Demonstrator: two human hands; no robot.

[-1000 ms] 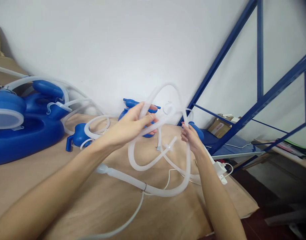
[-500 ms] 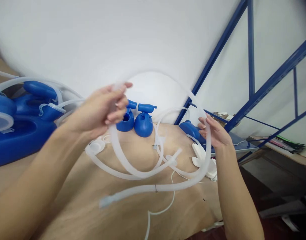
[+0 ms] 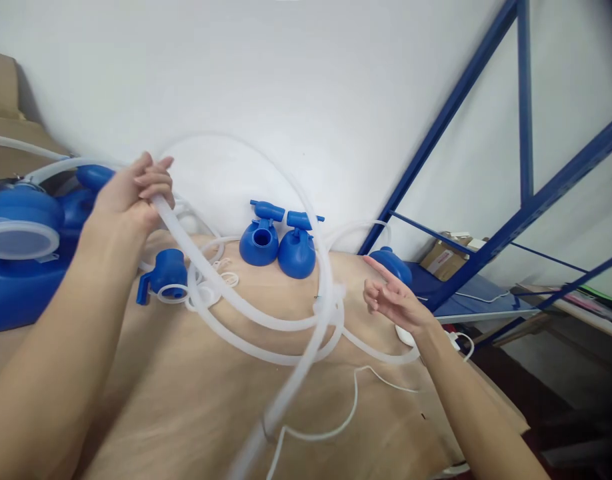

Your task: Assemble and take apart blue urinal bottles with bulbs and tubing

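Note:
My left hand (image 3: 141, 190) is closed around a translucent white hose (image 3: 186, 245), held up at the left. From that grip the hose loops over the top and comes down through the middle, its lower length blurred toward the bottom edge. My right hand (image 3: 393, 300) is off the hose, index finger stretched out and the other fingers loosely curled, with nothing in it. Behind the hose stand two round blue plastic vessels (image 3: 259, 245) with spouts. Below my left hand lies a blue fitting (image 3: 170, 272) with a white ring. More hose is coiled on the brown-covered table (image 3: 161, 400).
Large blue containers (image 3: 16, 287) with hoses stand at the left, cardboard boxes (image 3: 1, 87) behind them. Another blue vessel (image 3: 393, 265) sits back right, beside a blue metal rack (image 3: 436, 120). A thin white cord (image 3: 356, 407) crosses the table.
My right hand has let go of the hose and opened. My left hand has moved left with its grip kept, and the hose loop has shifted left. The view has turned slightly.

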